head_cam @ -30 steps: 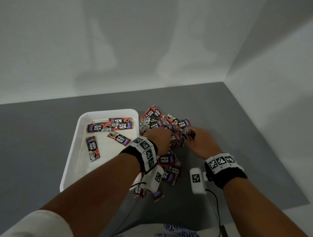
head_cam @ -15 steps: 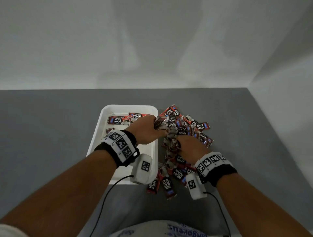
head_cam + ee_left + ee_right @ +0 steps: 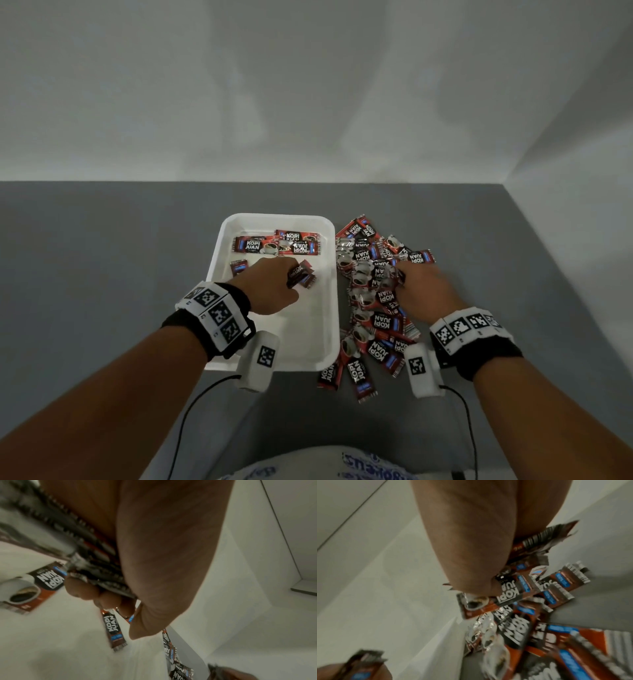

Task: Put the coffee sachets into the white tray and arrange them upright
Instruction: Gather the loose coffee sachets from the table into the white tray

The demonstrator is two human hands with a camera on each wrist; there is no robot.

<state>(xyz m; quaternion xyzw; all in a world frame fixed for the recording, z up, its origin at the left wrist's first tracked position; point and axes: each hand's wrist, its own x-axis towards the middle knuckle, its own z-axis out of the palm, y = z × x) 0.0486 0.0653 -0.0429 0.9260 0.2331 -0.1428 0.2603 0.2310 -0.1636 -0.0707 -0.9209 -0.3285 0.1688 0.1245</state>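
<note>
Over the white tray (image 3: 219,253), the left hand (image 3: 270,287) grips a bunch of sachets (image 3: 301,275); its wrist view alone shows their serrated ends (image 3: 102,566). The right hand (image 3: 423,291) clutches sachets from the "KOPI JUAN" pile (image 3: 380,322) beside the tray.

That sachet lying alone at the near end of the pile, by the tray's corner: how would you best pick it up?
Probably from above, pinching the sachet across its two long edges near the middle. It lies flat on the table, long and narrow, its near end free; the far end is tucked among the pile.
</note>
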